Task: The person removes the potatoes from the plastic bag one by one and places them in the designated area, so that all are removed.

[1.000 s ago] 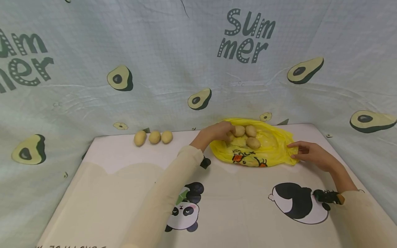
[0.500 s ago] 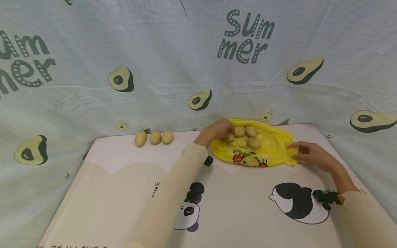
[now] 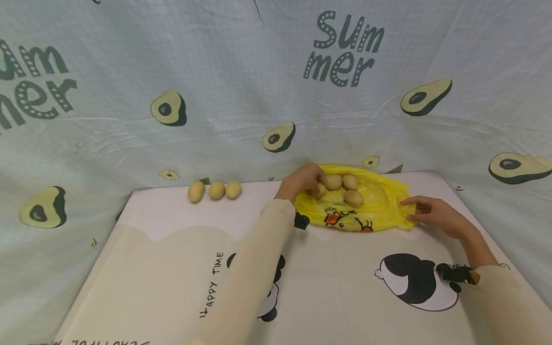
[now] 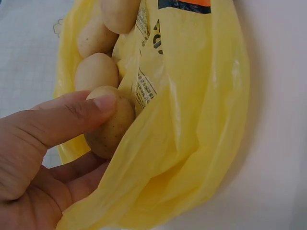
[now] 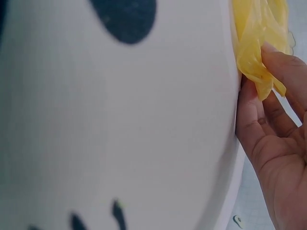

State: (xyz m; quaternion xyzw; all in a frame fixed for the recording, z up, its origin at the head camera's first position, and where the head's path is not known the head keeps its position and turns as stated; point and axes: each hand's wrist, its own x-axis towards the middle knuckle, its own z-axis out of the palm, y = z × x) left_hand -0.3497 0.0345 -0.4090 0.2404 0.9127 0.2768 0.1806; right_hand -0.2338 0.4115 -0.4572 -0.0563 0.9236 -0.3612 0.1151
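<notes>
Where left fingers (image 4: 79, 166) pinch, a potato (image 4: 111, 130), oval, tan, speckled

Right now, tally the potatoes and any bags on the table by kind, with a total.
Yellow bag: 1, its end held by the right hand
Potatoes: 7 (3 in a row apart from the bag, 4 at the bag, one of those held by the left hand)
Total: 8

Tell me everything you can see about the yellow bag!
The yellow bag looks like thin, shiny plastic, wrinkled, with black letters and an orange-and-black picture. It lies spread out near the table's far edge, with four potatoes in its folds. The left hand holds one at one end; the right hand pinches the other end.
</notes>
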